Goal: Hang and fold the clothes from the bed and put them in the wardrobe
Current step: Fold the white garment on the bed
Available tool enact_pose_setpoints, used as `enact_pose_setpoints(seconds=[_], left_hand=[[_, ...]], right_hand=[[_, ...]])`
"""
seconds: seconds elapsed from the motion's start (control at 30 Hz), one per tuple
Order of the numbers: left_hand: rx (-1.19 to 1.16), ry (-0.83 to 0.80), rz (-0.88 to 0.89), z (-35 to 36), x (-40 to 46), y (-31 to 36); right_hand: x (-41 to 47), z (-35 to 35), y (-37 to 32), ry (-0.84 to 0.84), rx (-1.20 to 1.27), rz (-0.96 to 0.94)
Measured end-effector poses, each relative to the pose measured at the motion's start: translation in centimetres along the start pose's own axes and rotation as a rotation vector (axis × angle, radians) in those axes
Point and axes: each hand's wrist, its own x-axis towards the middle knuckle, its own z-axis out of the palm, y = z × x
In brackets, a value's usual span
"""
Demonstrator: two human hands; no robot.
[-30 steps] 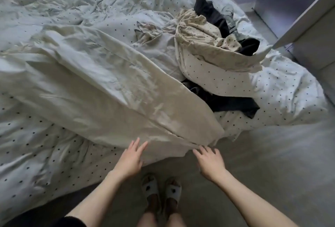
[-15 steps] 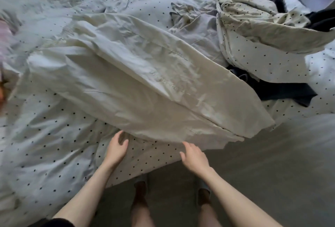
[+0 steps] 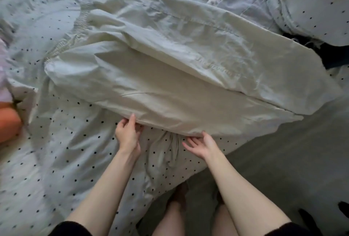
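Cream trousers (image 3: 170, 77) with an elastic waistband at the left lie flat across the dotted duvet (image 3: 56, 160), their legs running to the right past the bed's edge. My left hand (image 3: 128, 134) pinches the near edge of the trousers, thumb on top of the fabric. My right hand (image 3: 203, 145) is palm up just below the same edge, fingers straight and reaching under the cloth. Both hands are near the middle of the trousers' length.
At the top right lie a grey garment (image 3: 238, 0), a cream dotted garment (image 3: 306, 15) and a dark garment (image 3: 332, 54). An orange and pink thing (image 3: 7, 120) shows at the left edge. Grey carpet (image 3: 283, 160) lies to the right of the bed.
The view has shifted left and closer to the bed. Both hands have moved up to the trousers' near edge; the left now pinches it and the right has turned palm up.
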Motion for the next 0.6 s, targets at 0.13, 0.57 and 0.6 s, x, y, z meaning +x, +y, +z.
enact_pose_setpoints(seconds=[0.13,0.57,0.6], left_hand=[[0.032,-0.046,0.027,-0.9,0.1,1.0],[0.107,-0.071,0.308,2.4,-3.1,6.5],[0.089,-0.078,0.327,3.4,-3.8,7.2]], right_hand=[[0.0,1.0,0.4,0.021,0.220,0.022],[-9.3,-1.7,-5.0,0.170,0.636,-0.144],[-10.5,-1.6,-6.1,0.211,0.602,-0.164]])
